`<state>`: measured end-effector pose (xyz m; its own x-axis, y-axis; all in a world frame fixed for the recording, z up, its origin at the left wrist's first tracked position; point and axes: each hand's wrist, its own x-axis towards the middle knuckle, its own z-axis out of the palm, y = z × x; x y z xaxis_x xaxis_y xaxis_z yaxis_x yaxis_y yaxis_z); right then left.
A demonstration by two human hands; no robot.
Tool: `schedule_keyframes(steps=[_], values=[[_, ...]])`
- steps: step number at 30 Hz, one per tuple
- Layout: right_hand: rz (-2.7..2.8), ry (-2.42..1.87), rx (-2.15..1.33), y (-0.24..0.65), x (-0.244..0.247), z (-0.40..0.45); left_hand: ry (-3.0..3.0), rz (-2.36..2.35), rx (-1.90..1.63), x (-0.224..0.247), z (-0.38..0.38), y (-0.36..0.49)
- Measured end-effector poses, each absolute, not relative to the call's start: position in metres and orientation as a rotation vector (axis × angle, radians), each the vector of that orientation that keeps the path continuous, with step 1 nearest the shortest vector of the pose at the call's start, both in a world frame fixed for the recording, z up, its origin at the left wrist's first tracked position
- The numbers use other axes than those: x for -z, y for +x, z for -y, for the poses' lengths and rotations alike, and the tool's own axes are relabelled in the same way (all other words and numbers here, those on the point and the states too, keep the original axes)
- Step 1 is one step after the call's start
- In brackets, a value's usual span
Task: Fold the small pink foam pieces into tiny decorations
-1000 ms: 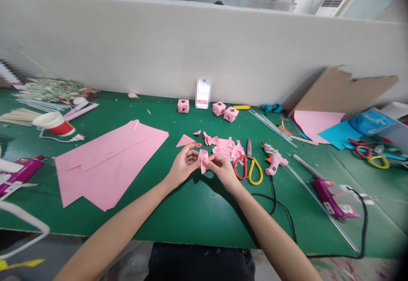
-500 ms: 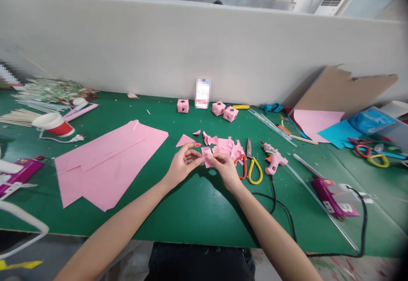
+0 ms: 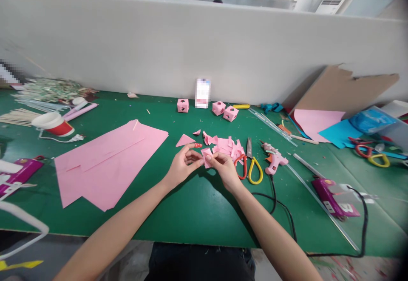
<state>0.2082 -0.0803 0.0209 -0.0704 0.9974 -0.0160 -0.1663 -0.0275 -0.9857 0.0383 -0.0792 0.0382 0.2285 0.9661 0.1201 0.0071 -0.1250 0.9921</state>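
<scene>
Head view: shows a small pink paper piece [image 3: 207, 151] between close-set hands, pinched by the right hand [image 3: 228, 172], contact with the left hand [image 3: 180, 166] unclear; looks light, thin, easily creased, best held at opposite edges.

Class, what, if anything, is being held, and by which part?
A small pink paper piece, pinched by the right hand at its right side; whether the left hand touches its left edge cannot be told.
</scene>
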Motion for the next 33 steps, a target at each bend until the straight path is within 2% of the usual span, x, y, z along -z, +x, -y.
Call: schedule_keyframes(steps=[33], values=[[1.116, -1.039, -1.338, 0.208, -0.024, 0.081, 1.390, -1.092, -1.063, -0.038, 0.078, 0.038]])
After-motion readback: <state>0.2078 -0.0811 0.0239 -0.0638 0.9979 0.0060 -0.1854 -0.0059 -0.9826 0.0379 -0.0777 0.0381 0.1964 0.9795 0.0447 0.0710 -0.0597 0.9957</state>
